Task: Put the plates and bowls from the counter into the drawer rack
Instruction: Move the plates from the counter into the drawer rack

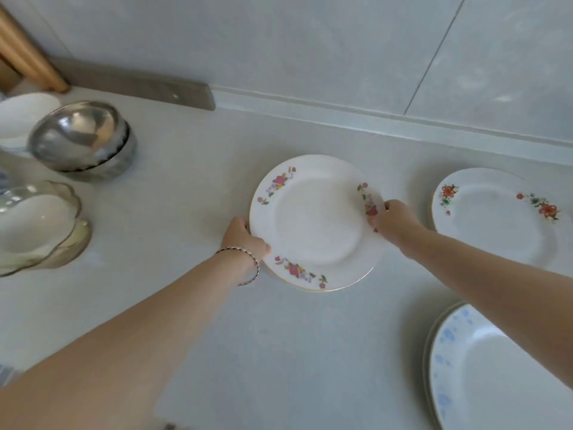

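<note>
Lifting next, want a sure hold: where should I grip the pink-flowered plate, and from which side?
I'd grip the pink-flowered plate by its rim, left hand from the left, right hand from the right. It lies flat on a second plate, so only the rim is free.

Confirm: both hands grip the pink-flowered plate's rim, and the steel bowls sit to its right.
Not quite: the head view shows the steel bowls left of the pink-flowered plate. The left hand and right hand do grip its rim.

White plate [313, 225], pink flowers, gold edge.
</note>
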